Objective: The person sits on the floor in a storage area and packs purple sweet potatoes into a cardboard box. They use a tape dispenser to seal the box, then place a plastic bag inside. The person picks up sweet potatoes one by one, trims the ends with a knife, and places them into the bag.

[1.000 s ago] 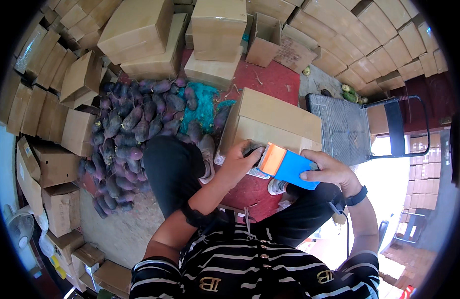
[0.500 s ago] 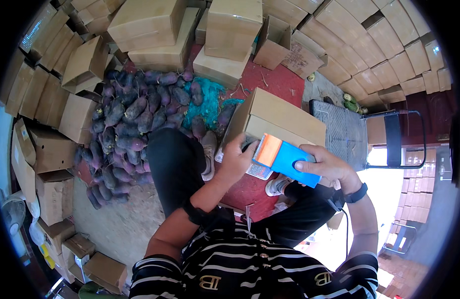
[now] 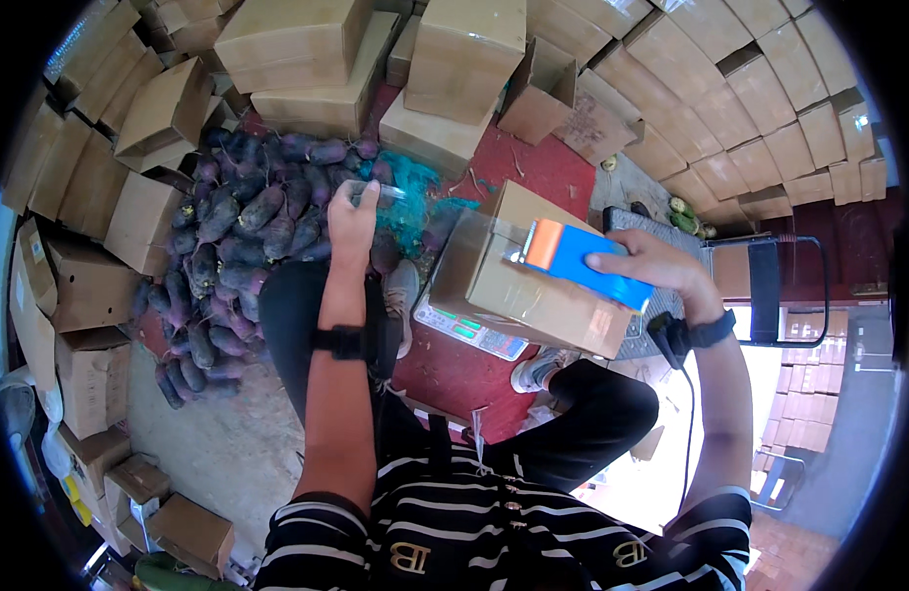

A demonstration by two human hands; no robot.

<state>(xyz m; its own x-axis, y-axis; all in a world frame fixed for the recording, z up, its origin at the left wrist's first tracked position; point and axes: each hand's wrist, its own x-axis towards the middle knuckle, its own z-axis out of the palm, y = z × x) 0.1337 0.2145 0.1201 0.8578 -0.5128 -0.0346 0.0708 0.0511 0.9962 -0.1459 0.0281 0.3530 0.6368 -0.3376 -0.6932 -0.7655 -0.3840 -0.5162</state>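
Note:
My right hand [image 3: 637, 261] grips a blue tape dispenser [image 3: 587, 261] with an orange front part, held just over a closed cardboard box [image 3: 519, 291]. The box rests on a weighing scale [image 3: 479, 333] whose display is lit green. My left hand [image 3: 354, 212] is out to the left of the box, raised in front of the heap of dark purple root vegetables [image 3: 267, 227]. Between its thumb and fingers it pinches a short strip of clear tape [image 3: 390, 192]. Whether that strip runs on to the dispenser I cannot tell.
Stacked cardboard boxes [image 3: 750, 118] line the back and right, with more boxes [image 3: 90, 384] at the left. Teal netting [image 3: 405, 212] lies beside the vegetables on a red mat [image 3: 543, 172]. A folding-handled cart [image 3: 770, 291] stands right of the box.
My left hand has moved from beside the dispenser's toothed edge out to the left, a clear tape strip now in it. The dispenser has shifted slightly right and up.

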